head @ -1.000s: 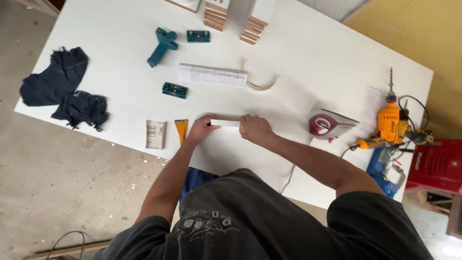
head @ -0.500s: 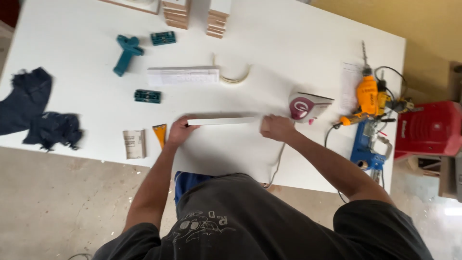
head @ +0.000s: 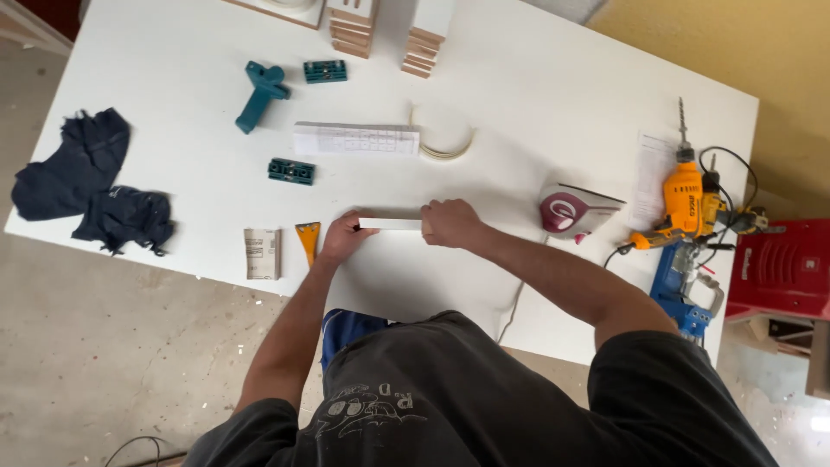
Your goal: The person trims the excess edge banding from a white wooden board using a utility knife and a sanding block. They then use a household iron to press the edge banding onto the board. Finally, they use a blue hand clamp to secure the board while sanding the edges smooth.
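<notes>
On the white table (head: 536, 78):
- teal clamp (head: 259, 93) — 1
- small teal blocks (head: 291, 171) — 2
- layered board stacks (head: 353, 24) at far edge — 2
- dark cloths (head: 86, 186) near left edge — 2
- orange drill (head: 686, 203) near right edge — 1
- iron (head: 575, 210) — 1
- orange scraper (head: 309, 240) — 1

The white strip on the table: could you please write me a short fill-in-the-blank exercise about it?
1. The left hand and right hand hold a narrow ____ strip at its ends.
2. The orange scraper lies beside the ____ hand.
3. The orange ____ lies near the table's right edge.
Missing words: white; left; drill.
</notes>
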